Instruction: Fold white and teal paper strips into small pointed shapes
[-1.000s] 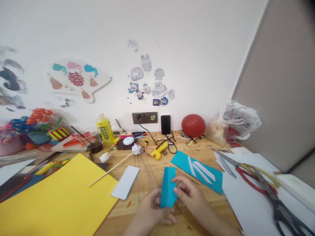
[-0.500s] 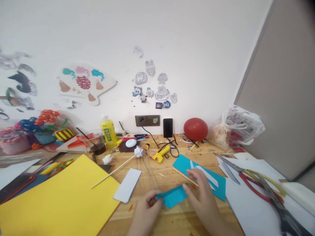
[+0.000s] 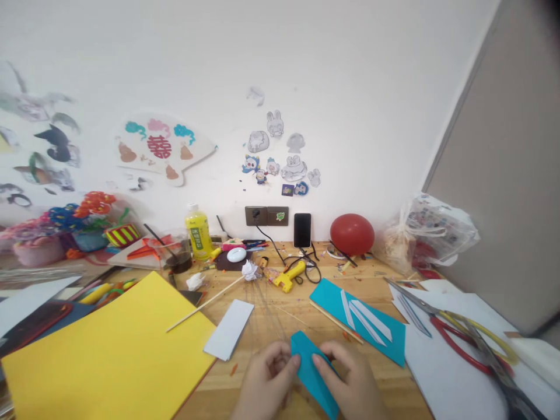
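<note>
A folded piece of blue paper (image 3: 312, 370) is between my two hands, low in the middle of the view. My left hand (image 3: 269, 376) pinches its left edge between thumb and curled fingers. On its other side, my right hand (image 3: 350, 379) grips it with the thumb pressed on the upper face. Beyond my right hand lies a blue paper sheet (image 3: 326, 291) with several white paper strips (image 3: 371, 321) on top. A thin wooden stick (image 3: 332, 318) runs along its near edge. Left of my hands rests a stack of white paper rectangles (image 3: 230, 329).
A large yellow sheet (image 3: 109, 344) covers the left side, with a paper flower on a stick (image 3: 210, 300) across its corner. Scissors (image 3: 472, 338) lie on white paper at right. Behind are a yellow glue gun (image 3: 289, 277), a red balloon (image 3: 352, 233), a phone (image 3: 302, 230) and a drink bottle (image 3: 198, 233).
The blue paper has turned from lying crosswise to slanting toward me. My right hand has come back from near the white strips and closed on the paper. The view has shifted slightly.
</note>
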`<action>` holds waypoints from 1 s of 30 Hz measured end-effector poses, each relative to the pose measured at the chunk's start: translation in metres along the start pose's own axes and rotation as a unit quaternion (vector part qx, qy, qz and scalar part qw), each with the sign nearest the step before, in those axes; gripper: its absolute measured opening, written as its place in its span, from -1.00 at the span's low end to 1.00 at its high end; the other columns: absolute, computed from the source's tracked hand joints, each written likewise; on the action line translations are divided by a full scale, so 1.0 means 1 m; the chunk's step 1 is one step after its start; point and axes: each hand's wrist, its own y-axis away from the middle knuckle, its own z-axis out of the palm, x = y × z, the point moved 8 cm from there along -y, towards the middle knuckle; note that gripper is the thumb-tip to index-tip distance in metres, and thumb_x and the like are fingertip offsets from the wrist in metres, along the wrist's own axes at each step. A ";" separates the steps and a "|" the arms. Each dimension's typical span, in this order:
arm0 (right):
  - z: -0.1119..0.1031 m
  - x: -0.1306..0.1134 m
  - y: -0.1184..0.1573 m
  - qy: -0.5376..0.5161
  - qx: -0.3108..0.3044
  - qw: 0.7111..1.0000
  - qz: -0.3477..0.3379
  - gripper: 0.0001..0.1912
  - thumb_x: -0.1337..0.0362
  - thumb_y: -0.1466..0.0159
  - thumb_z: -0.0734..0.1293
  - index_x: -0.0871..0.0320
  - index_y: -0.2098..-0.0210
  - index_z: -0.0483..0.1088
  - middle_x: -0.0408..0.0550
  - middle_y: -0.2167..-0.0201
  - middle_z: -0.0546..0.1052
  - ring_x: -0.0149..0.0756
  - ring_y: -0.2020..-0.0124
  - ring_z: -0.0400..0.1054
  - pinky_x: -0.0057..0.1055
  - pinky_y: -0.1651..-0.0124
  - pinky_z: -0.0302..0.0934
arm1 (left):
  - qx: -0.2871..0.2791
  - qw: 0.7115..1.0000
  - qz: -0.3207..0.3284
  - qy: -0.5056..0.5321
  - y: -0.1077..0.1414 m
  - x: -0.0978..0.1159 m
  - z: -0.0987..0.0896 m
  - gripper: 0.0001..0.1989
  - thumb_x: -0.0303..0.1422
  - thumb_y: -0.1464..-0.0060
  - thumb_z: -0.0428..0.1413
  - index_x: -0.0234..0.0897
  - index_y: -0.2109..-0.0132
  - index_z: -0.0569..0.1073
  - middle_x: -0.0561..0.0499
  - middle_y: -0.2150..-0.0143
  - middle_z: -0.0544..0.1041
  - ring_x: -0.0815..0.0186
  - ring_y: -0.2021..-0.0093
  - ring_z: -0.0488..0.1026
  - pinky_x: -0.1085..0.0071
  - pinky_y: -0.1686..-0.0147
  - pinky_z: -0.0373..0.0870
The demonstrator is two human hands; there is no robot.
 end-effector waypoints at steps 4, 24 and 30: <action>0.002 0.006 0.000 -0.040 -0.016 0.998 0.034 -0.77 0.22 -0.17 0.18 0.18 0.51 0.37 -0.09 0.54 0.47 -0.32 0.46 0.35 -0.51 0.40 0.19 | -0.013 1.000 -0.001 0.015 0.001 -0.001 0.002 -0.60 -0.01 0.20 0.07 -0.30 0.47 0.28 0.25 0.77 0.18 0.54 0.78 0.09 0.60 0.76 0.00; 0.015 0.003 0.000 -0.030 -0.111 0.993 0.039 -0.88 0.26 -0.09 0.28 0.19 0.46 0.40 -0.11 0.51 0.48 -0.33 0.45 0.32 -0.48 0.38 0.15 | -0.073 0.997 -0.021 -0.003 -0.004 -0.021 0.014 -0.57 0.03 0.17 0.00 -0.28 0.55 0.23 0.19 0.82 0.28 0.49 0.81 0.20 0.61 0.78 0.04; 0.021 0.012 -0.001 -0.054 -0.113 0.989 0.077 -0.93 0.34 -0.05 0.27 0.21 0.53 0.36 -0.15 0.57 0.43 -0.37 0.48 0.30 -0.53 0.43 0.13 | -0.099 0.994 -0.038 0.023 -0.001 -0.020 0.018 -0.53 0.08 0.17 -0.03 -0.31 0.52 0.27 0.14 0.77 0.35 0.47 0.77 0.27 0.57 0.72 0.17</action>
